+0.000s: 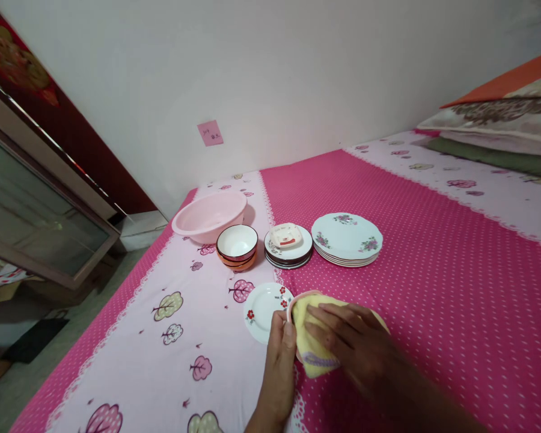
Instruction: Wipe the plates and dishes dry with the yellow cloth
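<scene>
My left hand (280, 355) grips the left edge of a pink-rimmed dish (290, 308), thumb on top. A yellow cloth (310, 340) with a purple stripe covers most of the dish, so I cannot tell whether it is a plate or a bowl. My right hand (358, 337) lies over the cloth and presses it against the dish, fingers pointing left. Just left of the dish, a white plate (265, 310) with red flowers lies flat on the bedspread, partly behind my left hand.
Behind stand a pink basin (207, 219), stacked bowls (237, 243), small dark-edged plates (291, 255) topped by a squarish white dish (285, 235), and a stack of flowered white plates (347, 237). A pink bedspread (433, 288) lies beneath. Folded bedding (496, 129) sits far right.
</scene>
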Demonstrator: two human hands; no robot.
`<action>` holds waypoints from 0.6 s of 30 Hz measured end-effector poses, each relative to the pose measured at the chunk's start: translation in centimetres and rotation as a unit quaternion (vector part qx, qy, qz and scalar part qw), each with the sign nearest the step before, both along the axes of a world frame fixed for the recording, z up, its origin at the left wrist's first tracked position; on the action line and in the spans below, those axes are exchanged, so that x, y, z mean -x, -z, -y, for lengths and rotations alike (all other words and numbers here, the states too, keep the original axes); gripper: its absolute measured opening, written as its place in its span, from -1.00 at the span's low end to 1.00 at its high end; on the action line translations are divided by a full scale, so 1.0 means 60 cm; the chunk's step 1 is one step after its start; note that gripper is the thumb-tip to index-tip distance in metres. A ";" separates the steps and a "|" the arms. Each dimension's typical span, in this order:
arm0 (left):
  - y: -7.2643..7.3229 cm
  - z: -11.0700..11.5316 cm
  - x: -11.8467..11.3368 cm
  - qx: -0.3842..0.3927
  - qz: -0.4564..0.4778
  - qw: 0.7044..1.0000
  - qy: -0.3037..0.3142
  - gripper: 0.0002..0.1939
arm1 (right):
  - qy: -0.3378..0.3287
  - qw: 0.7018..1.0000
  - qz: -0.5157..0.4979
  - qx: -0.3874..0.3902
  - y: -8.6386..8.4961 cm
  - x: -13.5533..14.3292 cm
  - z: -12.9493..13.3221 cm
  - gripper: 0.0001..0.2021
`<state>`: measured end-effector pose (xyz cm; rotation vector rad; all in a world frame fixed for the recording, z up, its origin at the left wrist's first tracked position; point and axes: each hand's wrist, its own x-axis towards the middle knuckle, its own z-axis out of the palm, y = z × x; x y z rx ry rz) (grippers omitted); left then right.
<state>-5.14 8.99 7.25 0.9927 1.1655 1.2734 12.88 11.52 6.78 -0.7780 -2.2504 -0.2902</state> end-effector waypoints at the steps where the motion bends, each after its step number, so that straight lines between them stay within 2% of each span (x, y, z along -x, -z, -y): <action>1: -0.003 0.002 -0.001 -0.007 -0.024 1.000 0.008 -0.61 | 0.012 1.000 0.012 0.012 0.003 -0.002 -0.003 -0.61; 4: -0.014 0.006 -0.006 -0.036 -0.063 0.997 0.013 -0.63 | 0.045 0.998 0.015 0.048 0.011 -0.004 -0.008 -0.52; 9: -0.017 0.010 -0.014 -0.068 -0.054 0.996 0.015 -0.65 | 0.041 0.996 -0.005 0.074 0.011 0.005 0.000 -0.39; 12: -0.011 0.013 -0.016 -0.082 -0.061 0.995 0.016 -0.62 | 0.027 0.985 -0.047 0.164 0.003 0.014 0.009 -0.39; 15: -0.008 0.014 -0.014 -0.098 -0.079 0.992 0.012 -0.58 | 0.012 0.950 -0.110 0.292 -0.010 0.016 0.016 -0.55; 18: -0.011 0.016 -0.010 -0.110 -0.099 0.989 0.029 -0.57 | -0.031 0.884 -0.217 0.413 -0.026 0.012 0.019 -0.75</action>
